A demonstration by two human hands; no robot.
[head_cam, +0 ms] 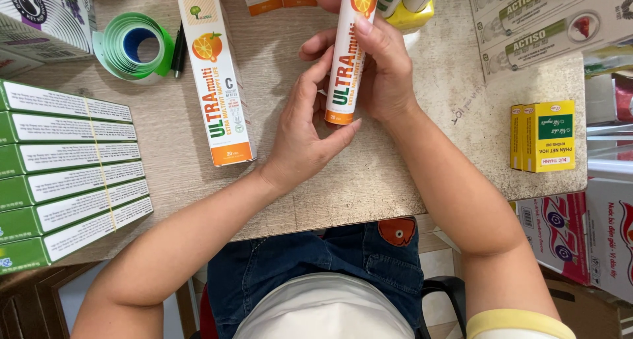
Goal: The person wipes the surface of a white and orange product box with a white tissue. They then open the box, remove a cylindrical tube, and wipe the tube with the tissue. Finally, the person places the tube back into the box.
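Bright, even overhead light, soft shadows, sharp focus, slight edge distortion.

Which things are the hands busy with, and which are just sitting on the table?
In use: white and orange tube, held by right hand, left hand touching its bottom end.

Lying about: long carton, green tape roll, black pen, green boxes, yellow box.
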